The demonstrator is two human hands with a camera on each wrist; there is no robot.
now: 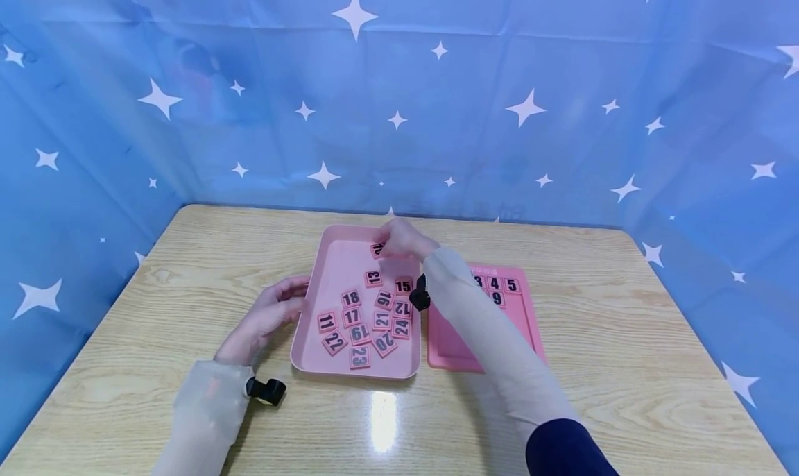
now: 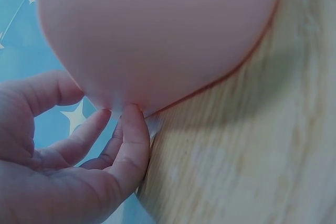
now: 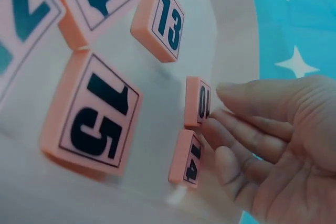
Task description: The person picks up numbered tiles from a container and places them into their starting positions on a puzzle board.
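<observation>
A pink tray [image 1: 343,254] holds several pink number tiles, lying flat and turned various ways. My left hand [image 1: 275,315] is at the tray's left side; in the left wrist view its fingertips [image 2: 132,111] touch the tray's outer wall. Over the tray's far right corner reaches my right hand [image 1: 406,239]. In the right wrist view its fingertips are right by the tile numbered 10 [image 3: 197,102], with no clear pinch visible. Beside that tile lies tile 14 [image 3: 186,159], which the right hand hides in the head view. Tiles 13 [image 1: 373,278] and 15 [image 1: 403,286] lie nearer.
Right of the tray lies a darker pink frame board [image 1: 456,344] with number tiles such as 4 [image 1: 494,284], 5 [image 1: 512,285] and 9 [image 1: 496,298] at its far end. My right forearm covers part of it. A blue star-patterned curtain [image 1: 399,150] stands behind the wooden table [image 1: 624,337].
</observation>
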